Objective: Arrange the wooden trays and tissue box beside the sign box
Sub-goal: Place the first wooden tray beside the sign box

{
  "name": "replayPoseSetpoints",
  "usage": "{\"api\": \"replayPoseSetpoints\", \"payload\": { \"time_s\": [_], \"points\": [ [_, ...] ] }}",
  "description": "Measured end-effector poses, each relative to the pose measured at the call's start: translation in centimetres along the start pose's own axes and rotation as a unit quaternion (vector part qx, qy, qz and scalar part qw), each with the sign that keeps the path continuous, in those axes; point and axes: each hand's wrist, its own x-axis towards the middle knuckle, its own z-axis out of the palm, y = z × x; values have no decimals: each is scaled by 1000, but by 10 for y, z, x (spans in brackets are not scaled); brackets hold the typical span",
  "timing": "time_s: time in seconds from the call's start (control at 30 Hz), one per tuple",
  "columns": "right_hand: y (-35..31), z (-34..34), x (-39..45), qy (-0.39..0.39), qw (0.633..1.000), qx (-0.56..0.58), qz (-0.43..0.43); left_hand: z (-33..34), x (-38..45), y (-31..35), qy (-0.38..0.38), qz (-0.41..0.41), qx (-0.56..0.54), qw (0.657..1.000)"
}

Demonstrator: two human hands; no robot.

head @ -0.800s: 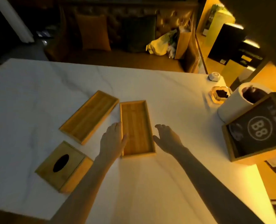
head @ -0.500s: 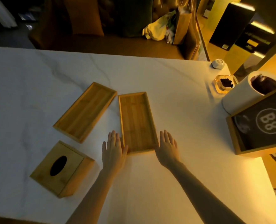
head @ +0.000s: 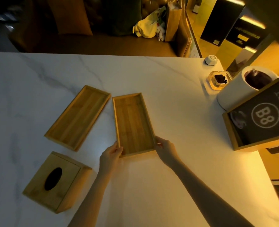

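Two shallow wooden trays lie on the white marble table (head: 176, 185). The right tray (head: 133, 123) runs lengthwise away from me; my left hand (head: 111, 154) grips its near left corner and my right hand (head: 165, 149) grips its near right corner. The left tray (head: 78, 117) lies angled beside it, untouched. A wooden tissue box (head: 53, 181) with a dark oval slot sits at the near left. The sign box (head: 259, 118), wood-framed with a dark "B8" panel, stands at the right edge of the table.
A white cylinder container (head: 233, 90) stands behind the sign box. A glass ashtray (head: 218, 80) and a small white device (head: 211, 59) sit at the far right corner. A sofa with cushions and a yellow bag (head: 145, 27) lies beyond the table.
Both hands went from hovering flat beside the right tray to curling their fingers around its near corners. The view tilted further down toward the table.
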Motion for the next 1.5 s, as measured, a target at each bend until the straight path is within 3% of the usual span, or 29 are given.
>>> {"api": "replayPoseSetpoints", "payload": {
  "time_s": [0.13, 0.23, 0.43, 0.9, 1.2, 1.5],
  "points": [
    [-10, -9, -7, 20, 998, 61, -15, -15, -1, 4, -78, -118, -244, 960],
    [-17, -19, -11, 9, 995, 102, -14, -20, -3, 9, -114, -111, -283, 946],
    [-17, -46, -22, 23, 988, 148, -28, -15, -11, 36, -137, -52, -259, 955],
    [36, -125, -41, 163, 972, 169, -28, 76, -15, 114, -159, 96, -82, 979],
    [92, -168, -37, 232, 966, 116, 10, 151, -10, 138, -210, 82, -31, 974],
    [138, -176, -17, 300, 941, 144, 58, 198, 3, 139, -249, 56, -11, 967]
  ]
}}
